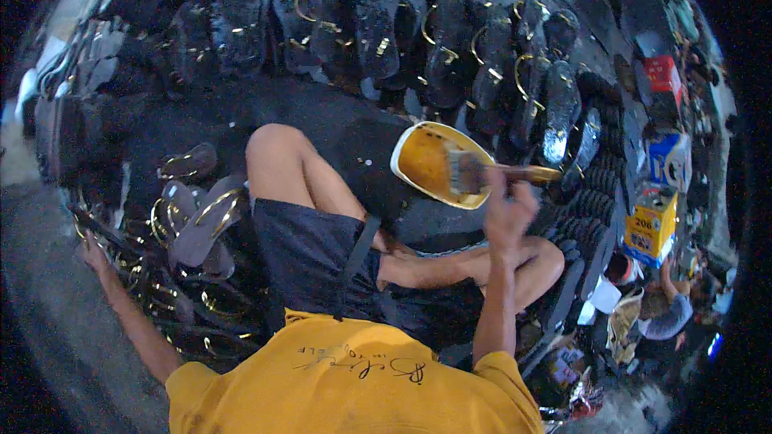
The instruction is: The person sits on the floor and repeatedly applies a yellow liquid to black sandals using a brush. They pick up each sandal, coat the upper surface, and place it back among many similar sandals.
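My right hand (pixel 511 217) is closed round the wooden handle of a wide paintbrush (pixel 527 173). The brush's bristles hang over a white-rimmed tub (pixel 394 162), which is coated inside with an amber, glue-like substance. Far to the left, my left hand (pixel 95 255) reaches to the edge of a heap of dark sandal uppers (pixel 161 301) with gold trim. Its fingers are closed at a gold-trimmed sandal strap (pixel 79 229); their exact grip is small and dim. Beside my knee, a few finished-looking grey sandals (pixel 197 233) with gold straps lie on the heap.
Rows of dark soles with gold straps (pixel 378 28) stand in an arc ahead, some glossy and wet-looking. Stacked soles (pixel 599 169) line the right side. Beyond them are a yellow box (pixel 650 225), a red box (pixel 663 74) and another person (pixel 667 313).
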`<state>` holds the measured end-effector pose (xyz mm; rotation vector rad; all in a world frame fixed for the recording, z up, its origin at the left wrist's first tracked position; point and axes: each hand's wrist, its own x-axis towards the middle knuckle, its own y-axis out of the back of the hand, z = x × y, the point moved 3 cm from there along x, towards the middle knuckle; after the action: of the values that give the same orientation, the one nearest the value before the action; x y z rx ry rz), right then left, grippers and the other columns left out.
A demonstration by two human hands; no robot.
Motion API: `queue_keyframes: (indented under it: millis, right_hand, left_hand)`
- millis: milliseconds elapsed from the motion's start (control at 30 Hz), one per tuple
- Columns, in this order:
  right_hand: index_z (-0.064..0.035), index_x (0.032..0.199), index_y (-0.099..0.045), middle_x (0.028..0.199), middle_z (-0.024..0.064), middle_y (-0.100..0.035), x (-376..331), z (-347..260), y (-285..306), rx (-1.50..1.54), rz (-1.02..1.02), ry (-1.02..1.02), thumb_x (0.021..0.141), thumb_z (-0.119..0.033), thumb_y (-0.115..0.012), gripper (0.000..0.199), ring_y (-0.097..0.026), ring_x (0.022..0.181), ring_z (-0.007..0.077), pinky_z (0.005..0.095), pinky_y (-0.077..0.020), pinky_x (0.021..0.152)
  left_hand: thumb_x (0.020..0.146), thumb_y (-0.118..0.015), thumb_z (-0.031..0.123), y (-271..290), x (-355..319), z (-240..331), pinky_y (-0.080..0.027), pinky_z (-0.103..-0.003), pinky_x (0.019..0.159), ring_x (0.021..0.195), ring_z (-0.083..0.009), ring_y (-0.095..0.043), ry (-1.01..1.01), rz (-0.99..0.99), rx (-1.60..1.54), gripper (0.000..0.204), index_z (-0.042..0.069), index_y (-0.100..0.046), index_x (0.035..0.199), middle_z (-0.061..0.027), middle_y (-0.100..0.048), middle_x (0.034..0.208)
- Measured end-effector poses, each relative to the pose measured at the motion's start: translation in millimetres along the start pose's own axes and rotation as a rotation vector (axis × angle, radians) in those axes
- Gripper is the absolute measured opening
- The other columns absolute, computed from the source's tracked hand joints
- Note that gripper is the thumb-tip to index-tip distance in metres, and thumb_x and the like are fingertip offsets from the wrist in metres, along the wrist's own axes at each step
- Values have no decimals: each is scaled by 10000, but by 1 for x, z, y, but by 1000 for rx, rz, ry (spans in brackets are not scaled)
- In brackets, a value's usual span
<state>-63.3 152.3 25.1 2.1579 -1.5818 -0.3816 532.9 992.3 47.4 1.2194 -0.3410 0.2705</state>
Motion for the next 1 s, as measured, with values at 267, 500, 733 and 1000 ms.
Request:
queue_keyframes:
  millis: [267, 500, 733, 1000]
  right_hand:
    - [13, 1153, -664, 1144, 141, -687, -37, 38, 54, -145, -214, -194, 1018, -340, -635, 380, -635, 995, 213, 355, -501, 899]
    - [-29, 1306, -637, 1198, 97, -700, -34, 19, 99, -160, 290, 259, 934, -83, -733, 388, -685, 1086, 225, 367, -549, 964]
    - [-40, 1245, -667, 1115, 91, -725, 9, -54, 81, 598, 150, -125, 848, -72, -802, 420, -698, 998, 208, 326, -540, 938]
    - [-100, 892, -733, 832, 102, -690, 6, -161, 6, 96, 155, 688, 743, -261, -921, 288, -649, 764, 307, 400, -511, 670]
  left_hand:
    - [878, -745, 58, 56, -203, 474, -519, -374, 992, 1159, -254, -644, -307, -414, -445, 296, 32, -693, 1169, -93, -699, 1260]
    - [826, -745, 113, 15, -350, 531, -375, -489, 1134, 1348, -356, -498, -903, -669, -192, 383, 139, -741, 1208, -87, -615, 1419]
    - [978, -615, 349, -21, -363, 575, -541, -490, 1043, 1225, -306, -658, 724, -1706, -1646, 421, 117, -662, 1326, -154, -714, 1276]
    - [933, -621, 375, -6, -406, 619, -597, -500, 982, 1160, -361, -684, 805, -1795, -1788, 599, 36, -537, 1419, -214, -650, 1343]
